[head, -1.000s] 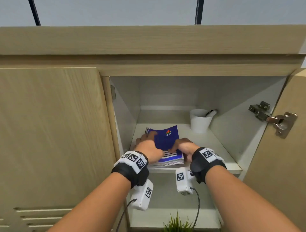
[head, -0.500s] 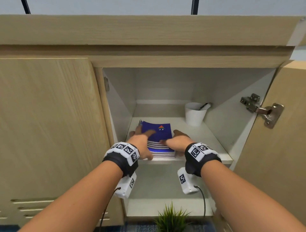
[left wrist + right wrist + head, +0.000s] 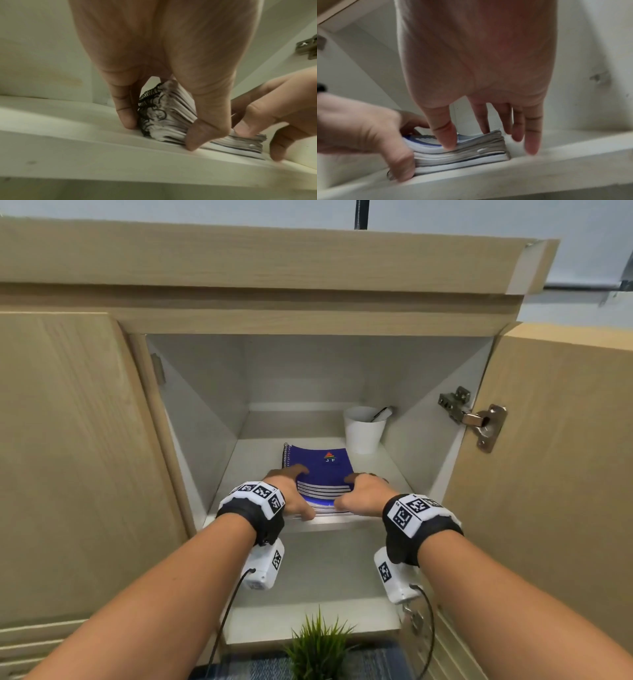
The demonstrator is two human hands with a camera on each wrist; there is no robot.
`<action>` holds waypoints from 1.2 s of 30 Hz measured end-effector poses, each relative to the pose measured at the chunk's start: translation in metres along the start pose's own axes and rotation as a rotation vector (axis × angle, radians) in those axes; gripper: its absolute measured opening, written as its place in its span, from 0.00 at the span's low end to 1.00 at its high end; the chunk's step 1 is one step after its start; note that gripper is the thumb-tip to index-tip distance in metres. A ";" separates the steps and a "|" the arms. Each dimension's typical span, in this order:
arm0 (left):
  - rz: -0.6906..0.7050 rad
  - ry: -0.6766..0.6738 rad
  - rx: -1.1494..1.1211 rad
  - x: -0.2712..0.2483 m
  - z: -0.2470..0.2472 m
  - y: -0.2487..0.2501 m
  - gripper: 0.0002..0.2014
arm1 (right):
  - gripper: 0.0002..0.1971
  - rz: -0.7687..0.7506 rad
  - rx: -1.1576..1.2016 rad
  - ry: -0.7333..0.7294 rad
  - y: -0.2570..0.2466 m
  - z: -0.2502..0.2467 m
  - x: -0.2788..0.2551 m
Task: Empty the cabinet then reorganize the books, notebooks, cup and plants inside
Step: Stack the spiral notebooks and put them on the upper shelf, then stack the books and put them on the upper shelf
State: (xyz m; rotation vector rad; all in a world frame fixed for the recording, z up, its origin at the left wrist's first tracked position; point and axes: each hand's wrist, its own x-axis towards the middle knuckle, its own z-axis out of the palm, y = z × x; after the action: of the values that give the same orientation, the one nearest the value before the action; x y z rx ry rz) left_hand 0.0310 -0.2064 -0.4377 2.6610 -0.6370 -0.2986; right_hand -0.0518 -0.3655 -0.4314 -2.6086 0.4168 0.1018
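Gripping the notebooks [image 3: 322, 470], left hand [image 3: 292, 495] and right hand [image 3: 363, 492] hide their corners.

White upper shelf [image 3: 246, 472], bearing a stack of notebooks [image 3: 322, 474] right at its front edge, about 6 o'clock on the board, with a blue, white-striped cover on top and the wire spiral along the 9 o'clock side. At 1 o'clock from the stack, just beside its far corner and near the back wall, a white cup [image 3: 363, 431] upright on the same board, something slim leaning out of it. Lower down, a second white shelf [image 3: 308, 618], and at 6 o'clock past its front edge a strip of blue carpet [image 3: 376, 660] with a green plant [image 3: 318, 642], base out of view.
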 end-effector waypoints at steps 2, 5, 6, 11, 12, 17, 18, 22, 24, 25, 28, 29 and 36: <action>0.019 -0.001 -0.002 0.005 0.009 0.018 0.47 | 0.26 0.002 -0.214 0.086 0.008 -0.007 -0.007; 0.055 -0.013 -0.013 0.013 0.020 0.042 0.47 | 0.24 -0.034 -0.390 0.149 0.017 -0.016 -0.018; 0.070 -0.012 -0.023 0.016 0.023 0.049 0.47 | 0.23 -0.037 -0.421 0.142 0.020 -0.019 -0.021; 0.093 0.010 -0.079 0.028 0.041 0.080 0.45 | 0.22 0.015 -0.504 0.113 0.033 -0.029 -0.028; 0.097 0.013 -0.088 0.032 0.044 0.085 0.45 | 0.22 0.019 -0.515 0.114 0.035 -0.029 -0.029; 0.081 0.024 -0.076 0.040 0.050 0.088 0.45 | 0.21 0.011 -0.535 0.122 0.037 -0.027 -0.027; 0.085 0.029 -0.090 0.041 0.050 0.087 0.45 | 0.21 0.011 -0.532 0.125 0.036 -0.026 -0.026; 0.068 0.074 -0.162 0.042 0.056 0.089 0.42 | 0.20 0.028 -0.515 0.118 0.038 -0.025 -0.024; 0.043 0.104 -0.182 0.042 0.058 0.090 0.42 | 0.19 0.040 -0.511 0.111 0.040 -0.023 -0.024; 0.019 0.116 -0.187 0.045 0.062 0.090 0.43 | 0.19 0.048 -0.509 0.106 0.040 -0.022 -0.025; 0.036 0.125 -0.160 0.035 0.065 0.089 0.42 | 0.23 0.069 -0.520 0.145 0.040 -0.013 -0.032; 0.059 0.121 -0.140 0.027 0.064 0.090 0.38 | 0.25 0.044 -0.518 0.214 0.038 -0.010 -0.037; 0.224 0.448 -0.364 -0.079 0.043 0.010 0.11 | 0.19 -0.393 0.171 0.503 -0.015 0.058 -0.083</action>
State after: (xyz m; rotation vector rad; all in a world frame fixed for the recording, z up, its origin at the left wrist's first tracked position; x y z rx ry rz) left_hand -0.0545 -0.1906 -0.4637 2.1776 -0.6511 0.2219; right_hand -0.1260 -0.3023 -0.4634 -2.4698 0.0644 -0.6995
